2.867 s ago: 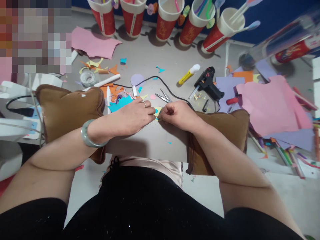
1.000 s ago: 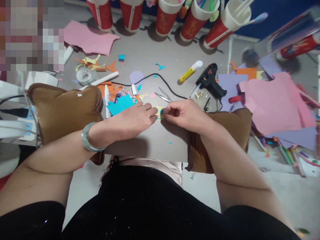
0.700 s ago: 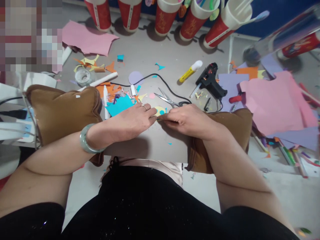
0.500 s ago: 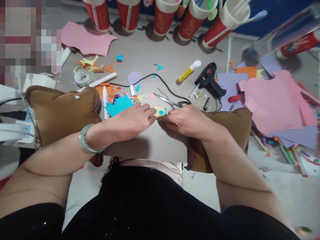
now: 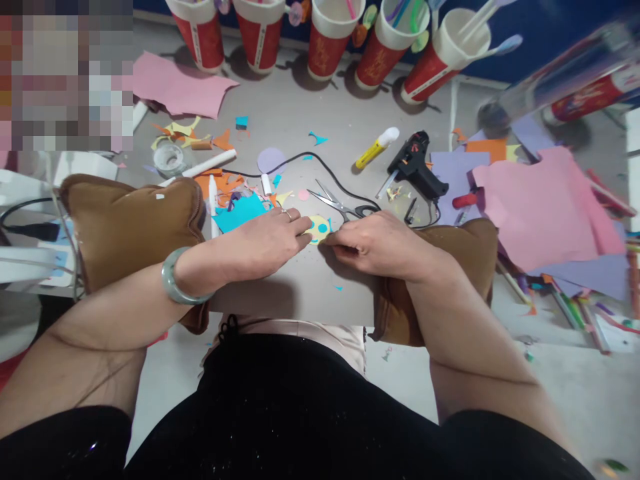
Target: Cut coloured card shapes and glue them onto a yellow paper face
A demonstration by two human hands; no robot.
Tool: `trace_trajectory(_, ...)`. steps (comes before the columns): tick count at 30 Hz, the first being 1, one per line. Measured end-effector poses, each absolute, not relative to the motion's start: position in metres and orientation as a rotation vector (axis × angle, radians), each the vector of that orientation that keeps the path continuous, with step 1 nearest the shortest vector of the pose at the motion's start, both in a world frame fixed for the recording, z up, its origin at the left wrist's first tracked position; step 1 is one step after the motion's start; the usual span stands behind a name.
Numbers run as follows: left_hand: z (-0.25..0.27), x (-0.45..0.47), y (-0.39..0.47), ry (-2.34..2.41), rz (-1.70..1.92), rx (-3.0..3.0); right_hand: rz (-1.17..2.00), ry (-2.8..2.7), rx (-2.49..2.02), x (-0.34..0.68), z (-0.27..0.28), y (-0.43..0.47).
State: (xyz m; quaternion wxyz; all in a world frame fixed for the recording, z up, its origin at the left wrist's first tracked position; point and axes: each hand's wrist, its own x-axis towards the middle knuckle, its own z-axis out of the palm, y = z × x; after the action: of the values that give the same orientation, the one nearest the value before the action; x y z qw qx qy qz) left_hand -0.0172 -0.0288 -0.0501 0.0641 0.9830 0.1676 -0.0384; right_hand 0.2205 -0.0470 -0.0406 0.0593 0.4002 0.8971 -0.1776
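Observation:
A round yellow paper face (image 5: 317,229) with blue eyes and a curved blue mouth lies on the grey table between my hands. My left hand (image 5: 265,241), with a ring on one finger and a green bangle at the wrist, has its fingers closed over the disc's left edge. My right hand (image 5: 377,243) is curled, thumb and forefinger together against the lower right edge; what it pinches, if anything, is hidden. Just beyond that hand lie scissors (image 5: 340,201), blades parted. A torn sheet of blue paper (image 5: 241,215) is behind my left hand.
Brown cushions (image 5: 133,230) lie under my forearms. A black glue gun (image 5: 419,167) and a yellow glue pen (image 5: 376,150) lie to the right of centre. Red paper cups (image 5: 330,50) line the back. Pink paper (image 5: 537,207) covers the right side. A clear tape roll (image 5: 170,160) sits left among scraps.
My right fingertips have drawn back a little to the right, uncovering the blue mouth on the yellow face. My left hand stays at its left edge. The view has shifted slightly.

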Motion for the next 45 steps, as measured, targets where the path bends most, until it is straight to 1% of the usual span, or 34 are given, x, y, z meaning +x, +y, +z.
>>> trace_trajectory(13,-0.048,-0.020,-0.022,0.480,-0.151,2.871,-0.372,2.728,1.229,0.220,-0.040,-0.048)
trace_trajectory(17,-0.049,-0.020,-0.023,0.483,-0.100,2.880,-0.350,2.742,1.214,0.220,-0.039,-0.049)
trace_trajectory(28,-0.051,-0.018,-0.026,0.521,-0.137,2.897,-0.248,2.587,1.145,0.213,-0.030,-0.055)
trace_trajectory(35,-0.047,-0.019,-0.026,0.517,-0.145,2.873,-0.294,2.467,1.124,0.209,-0.021,-0.054)
trace_trajectory(45,-0.045,-0.017,-0.026,0.537,-0.190,2.864,-0.279,2.465,1.134,0.209,-0.023,-0.056)
